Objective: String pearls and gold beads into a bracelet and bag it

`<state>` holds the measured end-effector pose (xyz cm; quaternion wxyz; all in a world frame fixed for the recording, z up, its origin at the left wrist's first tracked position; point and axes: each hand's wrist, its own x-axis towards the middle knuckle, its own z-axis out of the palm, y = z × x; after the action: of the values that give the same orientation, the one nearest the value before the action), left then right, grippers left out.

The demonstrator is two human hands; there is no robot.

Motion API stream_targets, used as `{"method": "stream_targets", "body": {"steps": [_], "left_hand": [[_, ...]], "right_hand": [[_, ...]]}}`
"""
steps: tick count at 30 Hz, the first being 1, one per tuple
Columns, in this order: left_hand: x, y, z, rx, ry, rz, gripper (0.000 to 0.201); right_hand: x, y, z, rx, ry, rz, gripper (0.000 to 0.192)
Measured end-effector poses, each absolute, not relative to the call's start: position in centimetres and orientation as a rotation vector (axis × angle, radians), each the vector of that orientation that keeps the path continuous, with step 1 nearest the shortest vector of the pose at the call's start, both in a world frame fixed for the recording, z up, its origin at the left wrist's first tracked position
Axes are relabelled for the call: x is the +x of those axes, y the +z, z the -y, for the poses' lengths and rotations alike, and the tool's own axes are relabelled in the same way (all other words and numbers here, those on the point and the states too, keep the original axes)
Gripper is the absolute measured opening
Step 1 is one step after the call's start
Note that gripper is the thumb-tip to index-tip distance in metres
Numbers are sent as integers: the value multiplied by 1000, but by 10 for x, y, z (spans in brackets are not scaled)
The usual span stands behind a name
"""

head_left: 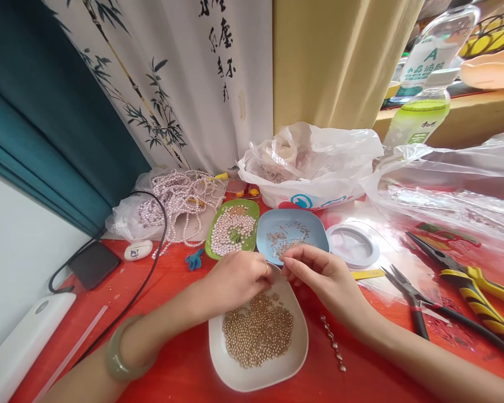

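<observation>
My left hand [241,280] is closed, its fingers curled down over the far rim of a white dish [258,380] full of gold beads [258,330]; its fingertips are hidden behind the knuckles. Just to its right, my right hand [319,271] pinches thumb and forefinger together at the near edge of a blue dish [292,221]. Whatever sits in either pinch is too small to make out. Small metal pins [283,240] lie scattered in the blue dish. A green dish [252,210] holds pale pink pearl beads [224,232]. Below my right wrist lies a short beaded strand [332,342].
Pliers with yellow-black handles [466,280] and black-handled pliers [415,302] lie at right, near a white ring spool [355,246]. Plastic bags [319,162] and pearl strands [176,196] line the back. A black cable [145,280] and a phone [93,264] are at left.
</observation>
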<state>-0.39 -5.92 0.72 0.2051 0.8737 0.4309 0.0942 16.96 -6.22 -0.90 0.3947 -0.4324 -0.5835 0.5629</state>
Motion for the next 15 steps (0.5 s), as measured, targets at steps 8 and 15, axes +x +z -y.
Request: {"method": "stream_targets", "body": {"steps": [8, 15], "left_hand": [[-1, 4, 60, 2719, 161, -1243, 18], [4, 2, 64, 2873, 104, -1250, 17]], "right_hand": [[170, -9, 62, -1086, 1425, 1488, 14], [170, -8, 61, -1077, 1412, 1520, 16]]}}
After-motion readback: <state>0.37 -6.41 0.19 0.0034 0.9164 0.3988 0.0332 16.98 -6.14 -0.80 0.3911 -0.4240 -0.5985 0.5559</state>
